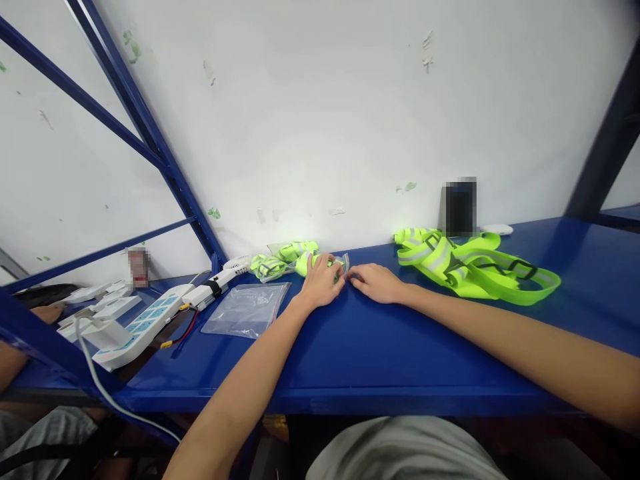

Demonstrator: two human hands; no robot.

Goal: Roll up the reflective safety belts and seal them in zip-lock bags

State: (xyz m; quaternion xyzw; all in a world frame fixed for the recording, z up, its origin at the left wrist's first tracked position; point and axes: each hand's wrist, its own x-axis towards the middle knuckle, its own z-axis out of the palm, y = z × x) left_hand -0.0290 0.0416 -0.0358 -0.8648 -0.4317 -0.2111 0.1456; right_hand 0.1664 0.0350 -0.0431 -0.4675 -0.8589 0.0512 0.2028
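My left hand (pixel 324 281) is wrapped over a neon-yellow reflective vest, rolled up in a clear zip bag (pixel 345 264). Just right of it, my right hand (pixel 376 283) has curled fingers closed at the bag's end; its fingertips are partly hidden. Two more rolled yellow bundles (pixel 270 266) in clear bags lie left of the left hand, by the wall. A flat, see-through zip bag (pixel 245 310) rests beside my left forearm. To the right, a loose yellow reflective vest (pixel 465 267) of straps with grey stripes and black buckles is spread in a heap.
A white power strip (pixel 150 323) with plugs and cables stands at the left, near a white handheld fan (pixel 220 283). A blue frame post (pixel 165 153) rises there. A dark, blurred-out object (pixel 460 208) leans on the wall. Another person's arm (pixel 10 363) shows far left.
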